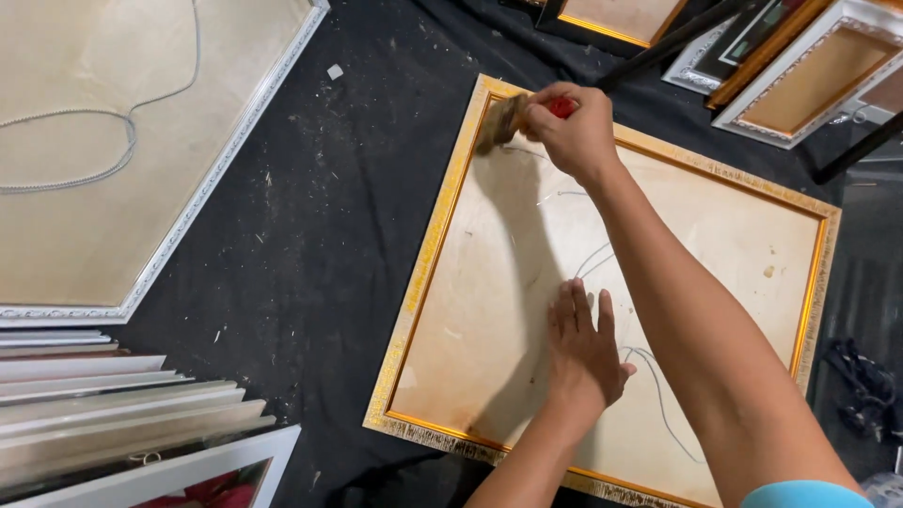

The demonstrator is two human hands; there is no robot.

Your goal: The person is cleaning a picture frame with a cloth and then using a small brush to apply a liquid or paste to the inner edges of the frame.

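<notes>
The right hand (572, 132) is closed around a worn brush with a red handle and brownish bristles (503, 122), the bristles resting on the top left corner of the gold-edged rectangular picture frame with a pale wooden backing board (489, 282), which lies face down on the black cloth-covered floor (320, 207). The left hand (583, 348) lies flat and open on the backing board, fingers spread, holding nothing, pinning the frame in place. A thin grey wire (649, 376) loops loosely across the board near that palm. To brush this corner well, it seems wise to keep the flat hand pressing firmly so the frame cannot slide, work the bristles along the inner edge of the moulding in short strokes, and steer clear of the wire
</notes>
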